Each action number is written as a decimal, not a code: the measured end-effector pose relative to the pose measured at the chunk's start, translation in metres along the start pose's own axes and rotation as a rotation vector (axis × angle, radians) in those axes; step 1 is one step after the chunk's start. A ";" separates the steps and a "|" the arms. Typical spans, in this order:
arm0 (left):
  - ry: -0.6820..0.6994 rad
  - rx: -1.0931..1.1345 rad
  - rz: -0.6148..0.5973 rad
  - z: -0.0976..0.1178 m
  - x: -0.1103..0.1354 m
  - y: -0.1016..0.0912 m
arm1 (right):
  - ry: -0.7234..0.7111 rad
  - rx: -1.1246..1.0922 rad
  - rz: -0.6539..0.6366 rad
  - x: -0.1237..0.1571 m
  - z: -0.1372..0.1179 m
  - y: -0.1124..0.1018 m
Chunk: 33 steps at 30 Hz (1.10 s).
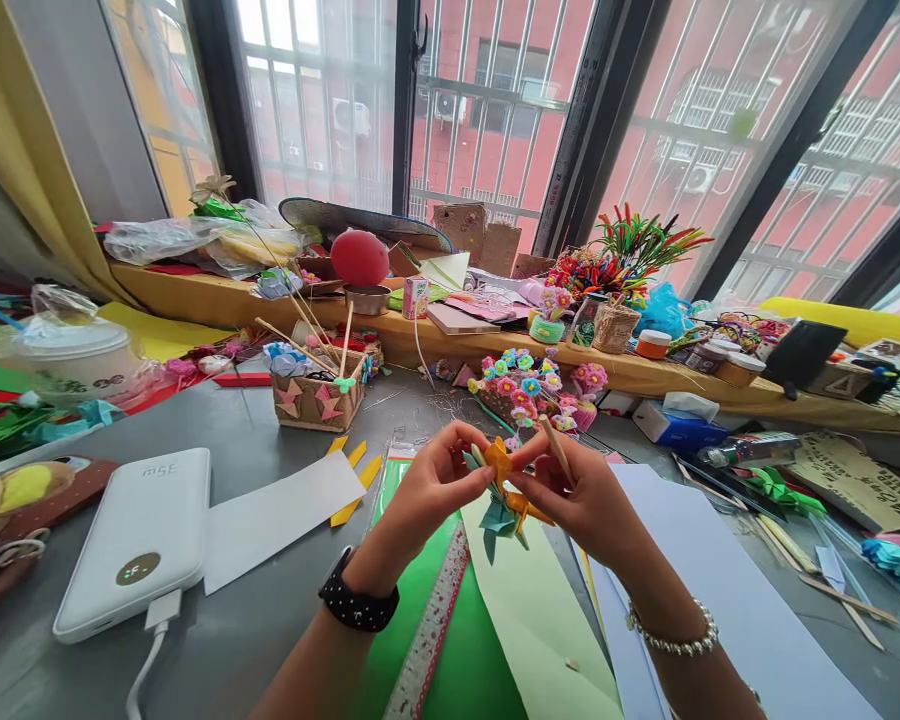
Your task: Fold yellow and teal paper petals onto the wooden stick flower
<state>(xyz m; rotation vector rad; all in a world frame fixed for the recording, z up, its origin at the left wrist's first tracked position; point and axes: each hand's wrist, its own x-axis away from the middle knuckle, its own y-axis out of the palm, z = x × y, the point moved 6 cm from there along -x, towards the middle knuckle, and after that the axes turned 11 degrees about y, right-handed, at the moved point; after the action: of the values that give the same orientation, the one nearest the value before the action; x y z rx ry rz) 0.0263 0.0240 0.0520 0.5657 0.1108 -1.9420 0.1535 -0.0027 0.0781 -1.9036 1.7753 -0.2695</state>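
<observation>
Between my two hands is a folded paper flower with orange petals (499,458) and teal leaf-like pieces (499,517). My left hand (436,482) pinches it from the left, thumb and fingertips together. From the other side, the thumb and finger of my right hand (581,500) grip the orange part. A thin wooden stick (556,450) also sits in my right hand, pointing up and left. The fingers hide part of the flower. Below lie a pale green sheet (529,610), a green sheet (390,625) and a patterned ruler (436,620).
A white power bank (139,540) with a cable lies left, beside a white paper strip (285,520) and yellow strips (358,492). Behind stand a cardboard basket (319,395) and small pink and blue flowers (525,385). White sheets (712,590), sticks (855,600) and a plastic bottle (750,450) lie right.
</observation>
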 end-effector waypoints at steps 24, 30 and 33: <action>-0.005 0.100 -0.064 0.003 0.001 0.003 | 0.068 -0.109 -0.079 0.002 -0.003 0.000; 0.026 0.068 -0.073 0.004 0.000 0.005 | 0.076 -0.110 -0.126 0.001 -0.001 0.002; 0.034 0.067 -0.066 0.005 0.000 0.005 | 0.068 -0.105 -0.094 0.001 0.000 0.001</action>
<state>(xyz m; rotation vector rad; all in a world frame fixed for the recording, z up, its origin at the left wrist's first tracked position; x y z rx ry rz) 0.0288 0.0203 0.0569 0.6468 0.0873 -2.0063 0.1522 -0.0035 0.0778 -2.0789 1.7777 -0.2828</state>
